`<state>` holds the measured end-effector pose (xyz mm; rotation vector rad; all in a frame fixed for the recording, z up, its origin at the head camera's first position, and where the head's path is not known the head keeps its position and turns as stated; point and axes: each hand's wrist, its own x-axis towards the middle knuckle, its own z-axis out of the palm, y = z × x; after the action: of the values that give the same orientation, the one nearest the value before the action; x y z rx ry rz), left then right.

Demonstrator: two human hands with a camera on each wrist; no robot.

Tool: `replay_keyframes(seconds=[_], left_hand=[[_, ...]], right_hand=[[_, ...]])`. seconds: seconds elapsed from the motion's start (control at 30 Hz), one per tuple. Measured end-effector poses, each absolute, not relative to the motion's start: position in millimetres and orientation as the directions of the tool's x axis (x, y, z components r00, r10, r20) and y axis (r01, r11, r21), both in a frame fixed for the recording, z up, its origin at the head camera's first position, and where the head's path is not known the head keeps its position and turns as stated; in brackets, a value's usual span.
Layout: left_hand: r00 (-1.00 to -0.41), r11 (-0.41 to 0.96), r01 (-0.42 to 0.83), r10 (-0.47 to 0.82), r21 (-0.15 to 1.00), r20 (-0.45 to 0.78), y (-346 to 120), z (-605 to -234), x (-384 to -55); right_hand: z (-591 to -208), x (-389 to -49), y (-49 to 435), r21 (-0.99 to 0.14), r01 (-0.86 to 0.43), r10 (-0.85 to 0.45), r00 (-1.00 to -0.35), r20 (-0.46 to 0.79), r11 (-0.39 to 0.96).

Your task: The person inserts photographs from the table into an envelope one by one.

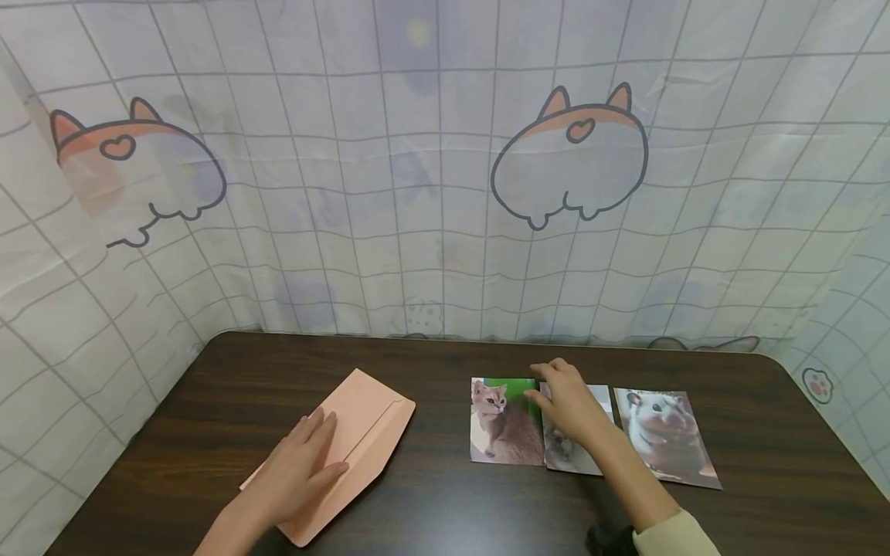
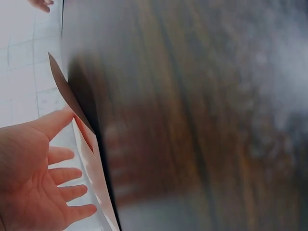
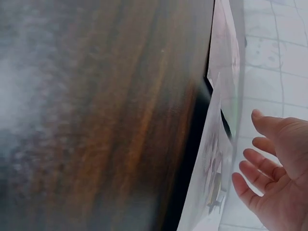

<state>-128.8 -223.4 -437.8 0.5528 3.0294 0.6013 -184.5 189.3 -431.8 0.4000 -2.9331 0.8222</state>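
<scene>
A salmon-pink paper envelope (image 1: 371, 413) lies slanted on the left of the table, its flap side up and the flap raised a little off the wood in the left wrist view. My left hand (image 1: 295, 467) is laid over its left part, fingers extended and thumb spread. To the right are three picture cards in a row: a cat card (image 1: 511, 436) with some green, a greyish card (image 1: 568, 457) in the middle, and a hamster card (image 1: 667, 436). Above the middle card my right hand (image 1: 566, 398) hovers with loosely bent fingers, holding nothing; it partly hides that card.
The dark wood-grain table (image 1: 438, 502) has rounded far corners. Behind it and along both sides hangs a white grid-patterned curtain (image 1: 382, 193) with cartoon animal prints. A black object (image 1: 610, 539) shows beside the right sleeve (image 1: 674, 537) at the near edge.
</scene>
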Motion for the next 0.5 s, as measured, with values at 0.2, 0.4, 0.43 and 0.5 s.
replay_keyframes(seconds=[0.2, 0.4, 0.43, 0.5], left_hand=[[-0.94, 0.871, 0.323, 0.342, 0.37, 0.016, -228, -437, -133], [-0.943, 0.871, 0.299, 0.332, 0.389, -0.018, -230, -437, -135], [-0.945, 0.872, 0.289, 0.326, 0.395, -0.028, -230, -437, -135], [-0.948, 0.872, 0.271, 0.316, 0.408, -0.046, -230, -436, -136]], right_hand=[[-433, -192, 191, -0.53, -0.243, -0.221, -0.969, 0.106, 0.812], [-434, -197, 191, -0.572, -0.209, -0.203, -0.976, 0.075, 0.793], [-434, -198, 191, -0.58, -0.203, -0.199, -0.977, 0.07, 0.789], [-433, -198, 191, -0.592, -0.191, -0.194, -0.979, 0.059, 0.783]])
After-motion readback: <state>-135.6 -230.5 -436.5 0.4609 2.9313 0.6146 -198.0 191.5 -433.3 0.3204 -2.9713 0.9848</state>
